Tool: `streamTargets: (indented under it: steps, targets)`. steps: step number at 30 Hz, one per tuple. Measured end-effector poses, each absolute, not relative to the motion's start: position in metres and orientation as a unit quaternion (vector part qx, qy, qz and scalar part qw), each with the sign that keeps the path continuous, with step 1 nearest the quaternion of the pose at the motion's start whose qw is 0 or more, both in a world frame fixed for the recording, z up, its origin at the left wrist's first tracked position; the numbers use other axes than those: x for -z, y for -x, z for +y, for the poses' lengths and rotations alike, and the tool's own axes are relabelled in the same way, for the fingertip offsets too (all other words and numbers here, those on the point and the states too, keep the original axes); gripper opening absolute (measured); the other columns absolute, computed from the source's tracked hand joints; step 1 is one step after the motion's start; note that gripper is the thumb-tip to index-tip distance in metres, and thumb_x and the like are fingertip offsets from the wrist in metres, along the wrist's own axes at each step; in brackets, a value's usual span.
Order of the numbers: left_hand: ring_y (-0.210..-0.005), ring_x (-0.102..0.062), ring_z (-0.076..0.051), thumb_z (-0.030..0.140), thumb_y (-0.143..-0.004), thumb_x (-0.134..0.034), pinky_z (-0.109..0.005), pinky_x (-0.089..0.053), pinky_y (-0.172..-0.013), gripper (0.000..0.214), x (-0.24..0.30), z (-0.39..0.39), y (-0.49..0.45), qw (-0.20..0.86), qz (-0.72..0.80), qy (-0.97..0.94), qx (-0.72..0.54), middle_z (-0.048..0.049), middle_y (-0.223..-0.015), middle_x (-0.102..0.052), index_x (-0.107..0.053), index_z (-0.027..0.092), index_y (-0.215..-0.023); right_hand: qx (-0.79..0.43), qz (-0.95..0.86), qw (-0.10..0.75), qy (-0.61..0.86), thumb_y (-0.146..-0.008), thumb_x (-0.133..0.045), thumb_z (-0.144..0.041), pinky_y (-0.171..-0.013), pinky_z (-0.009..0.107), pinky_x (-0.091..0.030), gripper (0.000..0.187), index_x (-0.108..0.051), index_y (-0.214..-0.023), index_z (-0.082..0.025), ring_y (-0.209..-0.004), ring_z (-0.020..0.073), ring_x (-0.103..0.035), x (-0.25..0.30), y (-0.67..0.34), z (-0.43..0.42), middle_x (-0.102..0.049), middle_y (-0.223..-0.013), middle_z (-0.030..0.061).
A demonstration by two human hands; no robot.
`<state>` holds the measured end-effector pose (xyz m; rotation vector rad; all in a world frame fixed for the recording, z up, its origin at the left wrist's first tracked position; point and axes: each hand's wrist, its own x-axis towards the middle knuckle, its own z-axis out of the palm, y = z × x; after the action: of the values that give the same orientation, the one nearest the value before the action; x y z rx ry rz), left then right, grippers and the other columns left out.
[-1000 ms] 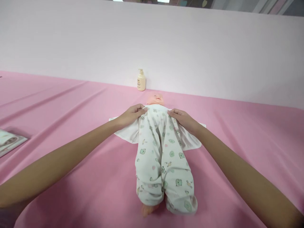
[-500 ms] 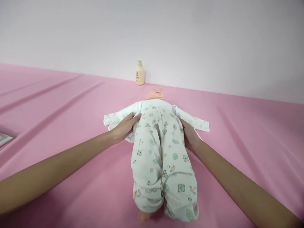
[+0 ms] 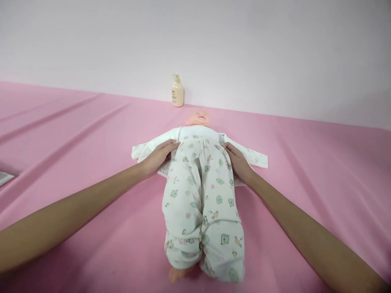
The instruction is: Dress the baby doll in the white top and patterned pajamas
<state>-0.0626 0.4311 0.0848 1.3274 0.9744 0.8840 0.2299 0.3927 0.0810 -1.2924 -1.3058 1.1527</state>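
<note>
A baby doll lies on its back, head away from me, on pink cloth. White pants printed with green bears cover its legs up to the waist, and one bare foot pokes out of the left leg opening. Under the doll a white long-sleeved top is spread, its sleeves out to both sides. My left hand is closed on the left side of the pants' waistband, thumb on top. My right hand grips the waistband at the right side; some of its fingertips are hidden.
Behind the doll's head a cream pump bottle stands against the pale wall. The pink cloth has long creases on both sides. At the left edge a whitish flat object is partly cut off.
My right hand has moved up along the side to the waistband, its fingers now showing more on top. The doll and bottle sit slightly further left and higher in view.
</note>
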Motion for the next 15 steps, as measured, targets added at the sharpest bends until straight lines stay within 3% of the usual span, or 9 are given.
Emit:
streamTargets:
  steps: [4, 7, 10, 15]
  targets:
    - [-0.076, -0.051, -0.021, 0.061, -0.095, -0.068, -0.035, -0.04, -0.071, 0.042, -0.1, 0.431, 0.064, 0.488, 0.448, -0.655, -0.364, -0.0003, -0.079, -0.051, -0.053, 0.023, -0.085, -0.373, -0.616, 0.412, 0.559, -0.1, -0.058, -0.058, -0.072, 0.03, -0.039, 0.036, -0.059, -0.087, -0.025, -0.076, 0.0165, -0.048, -0.097, -0.233, 0.392, -0.055, -0.082, -0.0026]
    - [-0.104, -0.052, -0.028, 0.055, -0.097, -0.067, -0.039, -0.042, -0.09, 0.033, -0.11, 0.439, 0.062, 0.338, 0.433, -0.753, -0.364, -0.0047, -0.099, -0.062, -0.06, 0.024, -0.091, -0.336, -0.669, 0.39, 0.537, -0.098, -0.063, -0.058, -0.069, 0.03, -0.035, 0.036, -0.06, -0.085, -0.024, -0.072, 0.0163, -0.045, -0.113, -0.232, 0.4, -0.053, -0.077, -0.0022]
    - [-0.125, -0.047, -0.031, 0.053, -0.099, -0.063, -0.041, -0.039, -0.104, 0.029, -0.116, 0.453, 0.06, 0.324, 0.399, -0.78, -0.357, -0.0063, -0.124, -0.065, -0.064, 0.025, -0.102, -0.365, -0.659, 0.426, 0.5, -0.097, -0.065, -0.056, -0.066, 0.029, -0.034, 0.034, -0.059, -0.085, -0.025, -0.07, 0.0156, -0.043, -0.124, -0.229, 0.418, -0.051, -0.077, -0.0021]
    - [-0.087, -0.053, -0.024, 0.052, -0.101, -0.058, -0.038, -0.04, -0.083, 0.03, -0.111, 0.472, 0.062, 0.321, 0.462, -0.76, -0.324, -0.0029, -0.092, -0.062, -0.057, 0.023, -0.094, -0.429, -0.601, 0.417, 0.53, -0.094, -0.066, -0.057, -0.065, 0.028, -0.038, 0.034, -0.059, -0.09, -0.025, -0.071, 0.0162, -0.047, -0.114, -0.228, 0.444, -0.056, -0.078, -0.0019]
